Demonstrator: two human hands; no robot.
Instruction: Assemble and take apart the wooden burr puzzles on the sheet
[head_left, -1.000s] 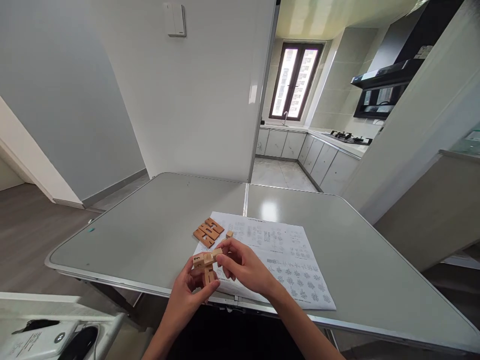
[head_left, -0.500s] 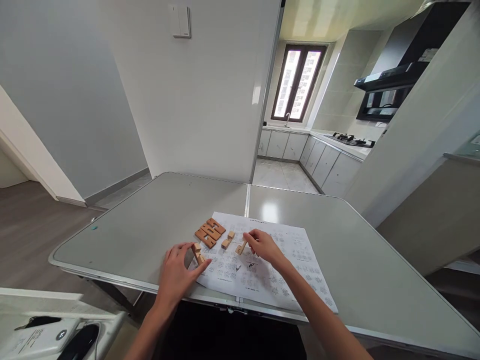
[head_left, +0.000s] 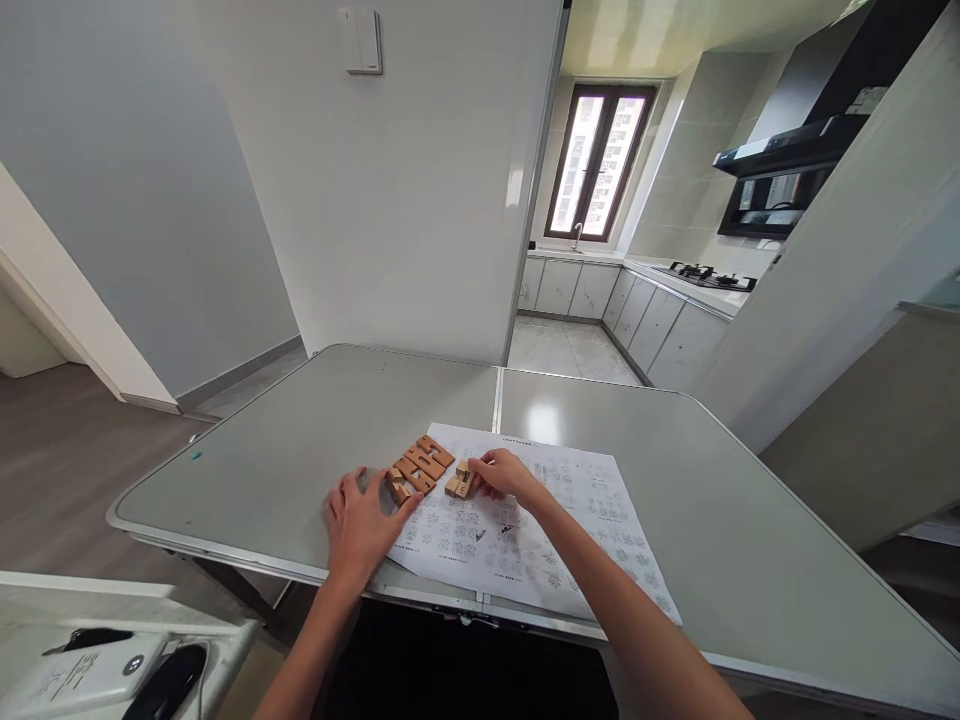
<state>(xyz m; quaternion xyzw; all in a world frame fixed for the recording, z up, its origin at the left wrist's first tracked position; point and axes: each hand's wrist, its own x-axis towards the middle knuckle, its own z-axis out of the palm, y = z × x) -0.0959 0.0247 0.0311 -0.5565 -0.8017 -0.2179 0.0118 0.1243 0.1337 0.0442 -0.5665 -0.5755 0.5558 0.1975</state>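
My left hand [head_left: 361, 525] grips a notched wooden block [head_left: 400, 488] between thumb and fingers, at the left edge of the printed sheet. Just beyond it lie reddish-brown flat wooden pieces [head_left: 425, 463] with cut-outs, set side by side. My right hand [head_left: 501, 473] pinches a pale wooden block against another pale notched block [head_left: 457, 486] on the paper; where one ends and the other starts is hard to make out. The right fingers partly hide the pinched block. Under the pale blocks is the white sheet [head_left: 592, 540], covered with rows of small diagrams.
The grey folding table [head_left: 750, 540] has a metal seam across its middle. A small teal bit [head_left: 196, 456] lies near its left edge. At lower left, a white surface [head_left: 225, 650] bears a white device [head_left: 105, 668] and a black object [head_left: 166, 684].
My right hand has moved left with its pale block, bringing it against the pale block on the paper. My left hand has shifted its block slightly farther away, close beside the brown pieces.
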